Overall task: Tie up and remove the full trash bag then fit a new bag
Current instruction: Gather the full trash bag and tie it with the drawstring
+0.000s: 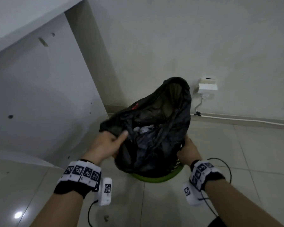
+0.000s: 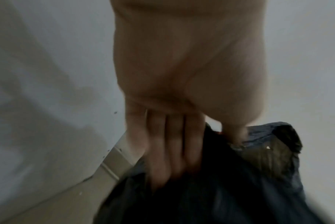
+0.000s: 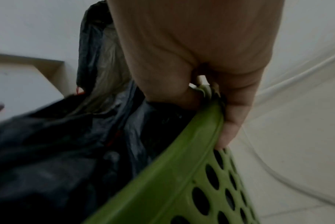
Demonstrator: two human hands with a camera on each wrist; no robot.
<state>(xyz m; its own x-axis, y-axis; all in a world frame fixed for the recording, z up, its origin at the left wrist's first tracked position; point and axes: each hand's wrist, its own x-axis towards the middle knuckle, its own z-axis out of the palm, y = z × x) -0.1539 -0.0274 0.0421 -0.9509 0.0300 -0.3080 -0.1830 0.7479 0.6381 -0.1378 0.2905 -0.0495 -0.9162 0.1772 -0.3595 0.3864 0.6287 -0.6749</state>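
A black trash bag [image 1: 154, 128] sits in a green perforated bin [image 1: 154, 178] on the floor, its mouth pulled up and gaping toward the wall. White crumpled paper [image 1: 143, 129] shows inside. My left hand [image 1: 108, 143] pinches the bag's left edge. In the left wrist view this hand [image 2: 191, 144] has its thumb inside the bag [image 2: 220, 189] and its fingers outside. My right hand [image 1: 189, 148] is at the bin's right side. In the right wrist view that hand [image 3: 233, 109] grips the green rim [image 3: 182, 174], thumb on the bag [image 3: 67, 151], fingers outside.
A white cabinet panel [image 1: 39, 95] stands close on the left. Behind the bin is a wall with a socket box [image 1: 207, 86], and a cable [image 1: 236, 119] runs along the skirting. Tiled floor [image 1: 252, 153] spreads to the right and toward me.
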